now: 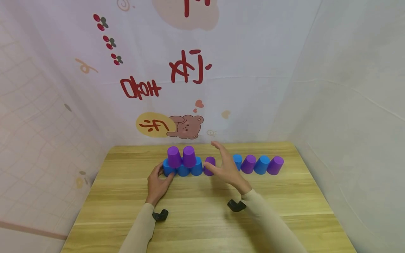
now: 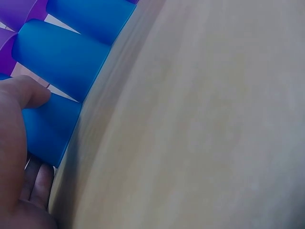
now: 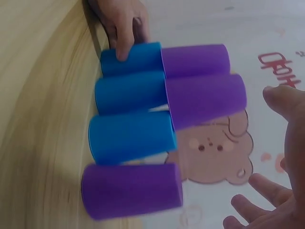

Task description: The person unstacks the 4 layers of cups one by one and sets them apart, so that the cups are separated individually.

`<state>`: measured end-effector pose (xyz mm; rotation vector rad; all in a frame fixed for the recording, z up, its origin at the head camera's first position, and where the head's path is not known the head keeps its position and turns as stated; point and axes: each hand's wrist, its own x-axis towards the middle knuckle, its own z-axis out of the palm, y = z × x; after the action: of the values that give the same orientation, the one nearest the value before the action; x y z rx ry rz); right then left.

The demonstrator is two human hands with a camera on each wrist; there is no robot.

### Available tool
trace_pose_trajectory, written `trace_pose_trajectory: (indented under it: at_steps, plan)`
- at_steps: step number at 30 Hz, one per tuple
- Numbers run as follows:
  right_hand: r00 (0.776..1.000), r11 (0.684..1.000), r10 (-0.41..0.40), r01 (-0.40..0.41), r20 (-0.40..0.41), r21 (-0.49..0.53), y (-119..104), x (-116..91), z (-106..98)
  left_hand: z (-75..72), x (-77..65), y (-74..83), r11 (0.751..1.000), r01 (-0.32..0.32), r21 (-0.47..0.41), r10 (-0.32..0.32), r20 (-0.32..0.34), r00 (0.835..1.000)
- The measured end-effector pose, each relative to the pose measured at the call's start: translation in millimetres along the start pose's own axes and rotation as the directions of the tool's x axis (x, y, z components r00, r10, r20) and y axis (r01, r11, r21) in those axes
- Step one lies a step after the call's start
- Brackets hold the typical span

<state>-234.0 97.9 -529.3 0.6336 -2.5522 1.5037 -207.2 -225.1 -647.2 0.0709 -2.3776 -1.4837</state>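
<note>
Purple cups (image 1: 189, 157) are sitting mouth-down as a pair on top of three blue cups (image 1: 183, 170), which are standing side by side left of the middle of the bench (image 1: 196, 214); each purple one is bridging two blue ones. The left hand (image 1: 157, 185) is bracing the group at its left end, its thumb and fingers gripping the leftmost blue cup (image 2: 51, 126). The right hand (image 1: 227, 171) is hovering near the lone purple cup (image 3: 133, 191) just right of the blue ones, its fingers spreading wide and holding nothing. Farther right, four more cups (image 1: 262, 165) are showing in a row, alternating blue and purple.

The step in hand seems to be steadying the stack while the right hand is working beside it. Doing it well probably means using light left fingers: squeezing hard or pushing rightward could be shifting the base and tipping the upper pair. The spread right fingers should be clearing the upper cups' sides, approaching any cup squarely.
</note>
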Motion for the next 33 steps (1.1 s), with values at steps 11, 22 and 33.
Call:
trace_pose_trajectory:
  at_steps: [11,22,33]
  plan:
    - [0.998,1.0,0.006,-0.006,0.07,0.0,-11.0,15.1,31.5,-2.0,1.0,0.5,0.999,0.05,-0.012,-0.049,0.031,0.998]
    - [0.995,0.997,-0.072,0.072,0.069,-0.001,-15.6,31.5,54.7,-2.6,0.2,0.8,1.0,0.028,-0.008,-0.028,0.018,0.999]
    - [0.994,0.996,-0.09,0.091,0.067,-0.005,-14.5,37.7,61.6,-4.0,1.1,2.3,0.998,0.058,-0.019,-0.057,0.04,0.998]
